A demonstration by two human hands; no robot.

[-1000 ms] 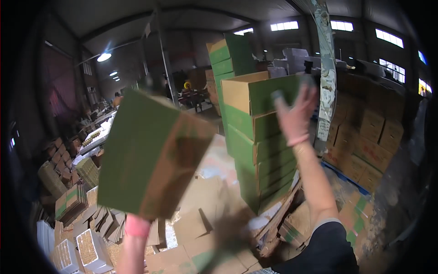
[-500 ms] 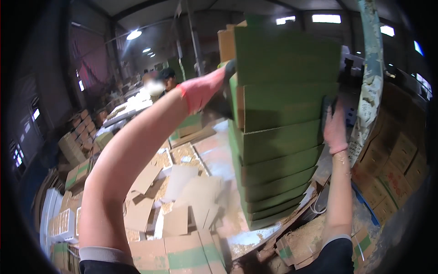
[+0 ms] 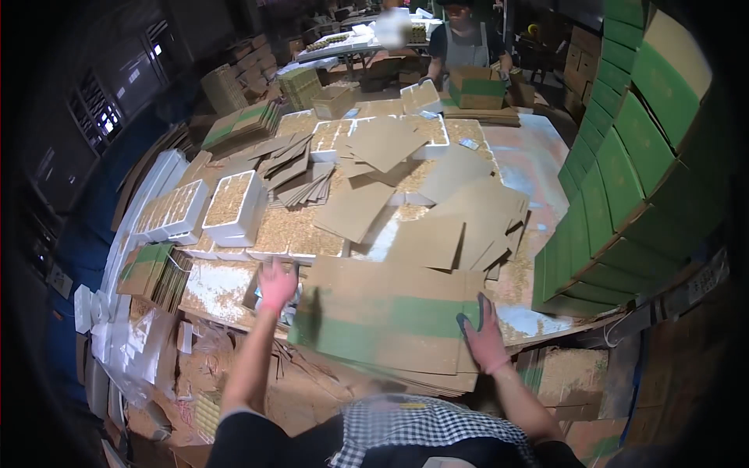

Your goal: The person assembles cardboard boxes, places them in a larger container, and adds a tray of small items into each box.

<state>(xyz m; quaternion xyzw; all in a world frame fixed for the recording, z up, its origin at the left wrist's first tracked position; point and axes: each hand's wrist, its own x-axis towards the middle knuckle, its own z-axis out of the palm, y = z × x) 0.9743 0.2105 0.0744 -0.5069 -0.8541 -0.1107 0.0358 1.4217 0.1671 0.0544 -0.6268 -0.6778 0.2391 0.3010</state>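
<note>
A pile of flattened cartons [image 3: 374, 312], brown with a green band, lies at the near edge of the table in front of me. Wearing a pink glove with dark finger pads, my left hand [image 3: 278, 285] is at the pile's left end, fingers stretched and holding nothing. At the right end, my right hand [image 3: 487, 337], gloved the same way, rests against the cartons' edge with thumb and fingers apart. Just past the left hand, a small open-topped recess with bluish packets [image 3: 289, 312] is partly hidden by the wrist.
A tall stack of green cartons [image 3: 608, 179] rises on the right. Loose cardboard sheets [image 3: 382, 144] cover white foam trays [image 3: 234, 204] filled with tan granules. Across the table a person [image 3: 466, 47] stands behind a green-banded box [image 3: 477, 87]. Bundled flat cartons [image 3: 156, 274] lie at left.
Both hands have left the tall green carton stack and come down to the flattened cartons. The view has turned left and down, so the stack now sits at the right.
</note>
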